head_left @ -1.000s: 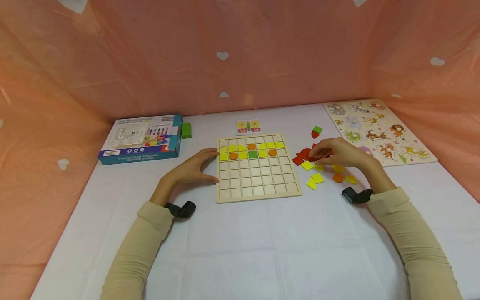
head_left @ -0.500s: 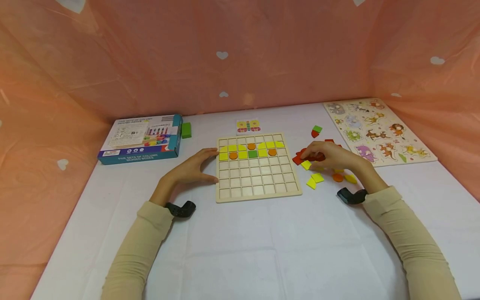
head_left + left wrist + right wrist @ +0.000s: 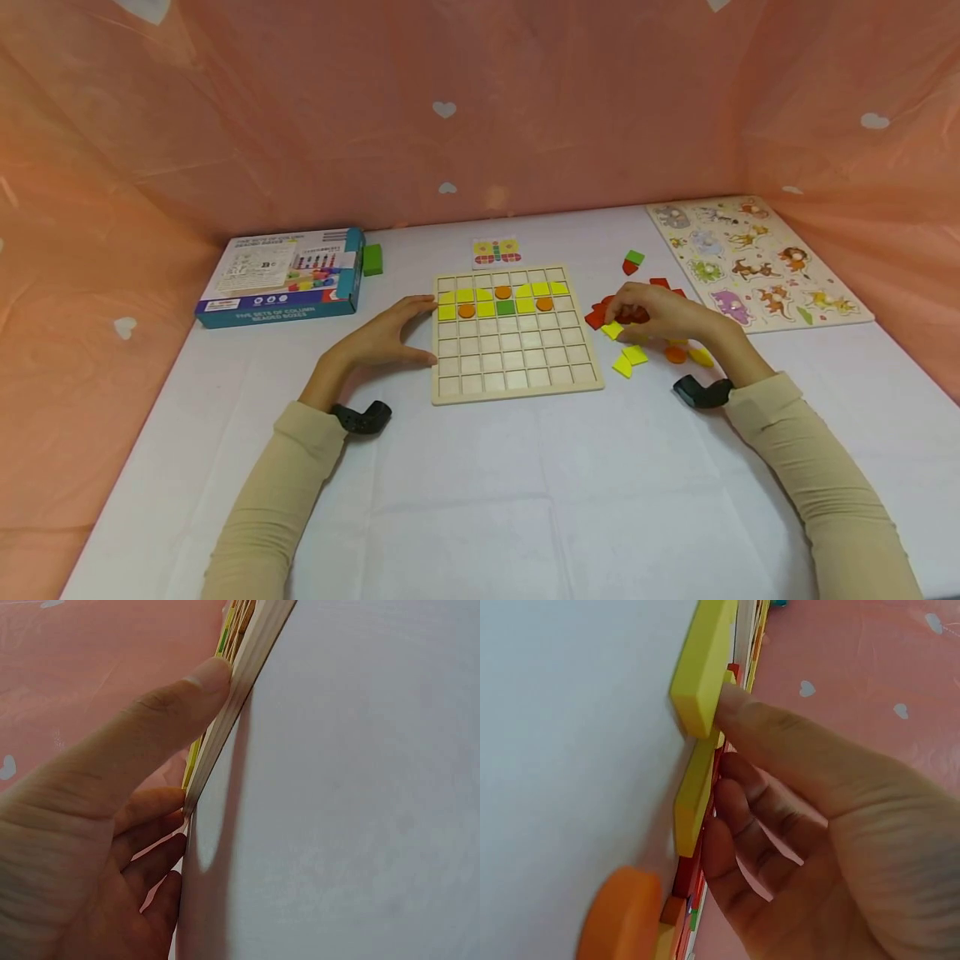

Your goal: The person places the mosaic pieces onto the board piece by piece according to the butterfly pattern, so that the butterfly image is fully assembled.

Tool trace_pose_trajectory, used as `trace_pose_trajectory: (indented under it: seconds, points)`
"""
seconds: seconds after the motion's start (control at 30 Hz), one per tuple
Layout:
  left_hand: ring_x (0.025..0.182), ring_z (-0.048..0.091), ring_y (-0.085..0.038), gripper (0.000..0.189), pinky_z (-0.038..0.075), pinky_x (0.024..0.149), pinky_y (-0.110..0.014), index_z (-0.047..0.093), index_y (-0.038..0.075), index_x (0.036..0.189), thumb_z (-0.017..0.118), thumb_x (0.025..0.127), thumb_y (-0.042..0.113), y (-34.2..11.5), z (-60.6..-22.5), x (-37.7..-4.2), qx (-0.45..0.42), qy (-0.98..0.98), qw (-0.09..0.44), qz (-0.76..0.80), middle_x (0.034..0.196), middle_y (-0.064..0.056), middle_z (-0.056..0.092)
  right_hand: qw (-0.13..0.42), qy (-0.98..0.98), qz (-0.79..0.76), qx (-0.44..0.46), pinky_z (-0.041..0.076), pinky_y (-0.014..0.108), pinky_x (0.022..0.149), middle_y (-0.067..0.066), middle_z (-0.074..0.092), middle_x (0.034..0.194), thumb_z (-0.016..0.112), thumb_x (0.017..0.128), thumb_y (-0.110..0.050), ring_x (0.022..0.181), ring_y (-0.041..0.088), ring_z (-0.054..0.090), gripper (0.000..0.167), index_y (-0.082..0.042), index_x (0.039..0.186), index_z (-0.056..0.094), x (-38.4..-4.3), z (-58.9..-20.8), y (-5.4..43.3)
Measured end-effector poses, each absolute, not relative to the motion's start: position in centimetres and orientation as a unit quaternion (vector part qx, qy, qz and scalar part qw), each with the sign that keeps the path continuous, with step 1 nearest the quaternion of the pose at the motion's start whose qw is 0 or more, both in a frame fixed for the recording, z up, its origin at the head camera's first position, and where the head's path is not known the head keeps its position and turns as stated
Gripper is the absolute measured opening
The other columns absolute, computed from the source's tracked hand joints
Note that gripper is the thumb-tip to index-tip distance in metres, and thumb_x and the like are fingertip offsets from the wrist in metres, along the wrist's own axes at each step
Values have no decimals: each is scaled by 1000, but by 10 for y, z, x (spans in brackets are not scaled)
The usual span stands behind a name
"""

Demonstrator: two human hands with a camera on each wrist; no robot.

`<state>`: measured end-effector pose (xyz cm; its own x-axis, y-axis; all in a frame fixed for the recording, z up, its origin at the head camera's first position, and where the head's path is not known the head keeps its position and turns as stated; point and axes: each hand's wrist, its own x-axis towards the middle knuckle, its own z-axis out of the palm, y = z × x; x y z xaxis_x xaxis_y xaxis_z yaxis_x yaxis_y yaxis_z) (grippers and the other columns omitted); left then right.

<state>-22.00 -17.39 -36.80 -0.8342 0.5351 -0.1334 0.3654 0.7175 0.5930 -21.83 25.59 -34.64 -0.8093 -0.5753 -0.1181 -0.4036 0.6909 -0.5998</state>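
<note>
A wooden grid board [image 3: 517, 362] lies on the table with yellow, orange and green pieces in its upper two rows. At its left edge, my left hand [image 3: 384, 335] rests with thumb and fingertips spread along the rim; the left wrist view shows the thumb [image 3: 206, 682] against the board's side. Right of the board, my right hand [image 3: 660, 312] reaches low over loose pieces, its fingertips touching or just above a yellow square [image 3: 612, 331] and red pieces [image 3: 597, 315]. In the right wrist view thumb and fingers stand apart, and no piece is visibly pinched between them.
A butterfly pattern card [image 3: 496, 252] lies behind the board. At back left are a boxed bead set [image 3: 281, 279] and a green block [image 3: 372, 260]. An animal puzzle board [image 3: 757, 262] lies at right. Loose yellow pieces [image 3: 634, 356] and an orange disc [image 3: 676, 355] lie near the right hand.
My right hand has shifted slightly left and down over the loose pieces, uncovering red ones behind it, then stayed nearly still. The left hand and the board have not moved.
</note>
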Motion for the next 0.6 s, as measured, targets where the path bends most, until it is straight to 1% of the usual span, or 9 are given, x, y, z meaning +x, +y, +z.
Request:
trace_pose_trajectory:
  seconds: [0.13,0.37,0.47,0.6]
  points:
    - [141,17,-27,94,16,114,-47,30,10,146,78,72,43,-174,-368,-220,246,914,149,286,153,-9,21,144,915,-273,-262,45,34,80,4,54,97,74,80,-14,90,22,48,20,-11,96,64,-219,-347,254]
    - [141,17,-27,93,16,114,-47,30,10,146,78,72,42,-174,-368,-220,247,913,151,287,153,-9,22,134,910,-278,-275,46,33,77,4,55,94,75,78,-13,87,22,49,21,-10,96,64,-216,-347,252]
    - [141,17,-28,94,16,114,-47,30,10,146,78,72,43,-174,-368,-220,247,913,152,288,153,-9,22,133,910,-271,-283,46,29,75,3,56,94,74,80,-14,85,20,49,19,-10,95,65,-216,-345,253]
    - [141,17,-27,94,16,114,-47,30,10,146,77,72,43,-174,-367,-220,247,913,150,286,153,-9,22,123,910,-273,-286,48,25,73,3,59,91,71,81,-8,82,19,52,12,-9,92,65,-218,-341,253]
